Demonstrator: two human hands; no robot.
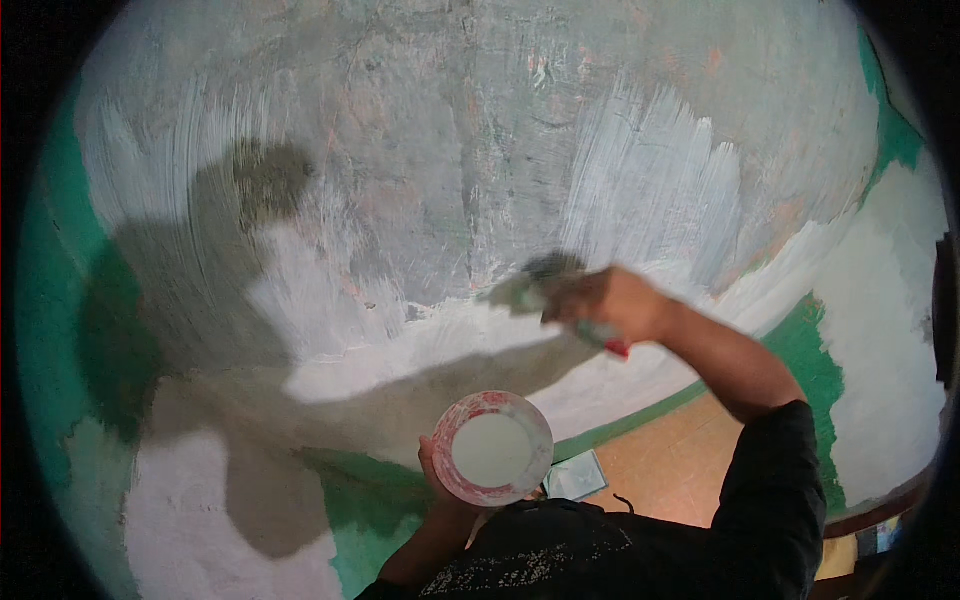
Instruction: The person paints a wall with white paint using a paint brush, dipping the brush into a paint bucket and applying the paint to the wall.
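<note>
My left hand [446, 508] holds a round bowl [540, 424] from below and the side, its thumb at the rim. The bowl's rim is pink-red with whitish smears, and white liquid paint [493, 452] lies inside it. Raised against the wall [420, 120], my right hand [618, 303] grips a paintbrush [512, 294], smeared by motion. The red handle end sticks out below the hand, and the bristles point left, at the wall. Whether the bristles touch the surface is hard to tell. White strokes and a smooth white band cover parts of the grey wall.
Green paint [355, 490] shows in patches around the white and grey areas. Below the wall lies an orange-tan floor [665, 455] with a pale rectangular object [577, 476] on it. A dark object [943, 310] stands at the right edge. My shadow falls across the left wall.
</note>
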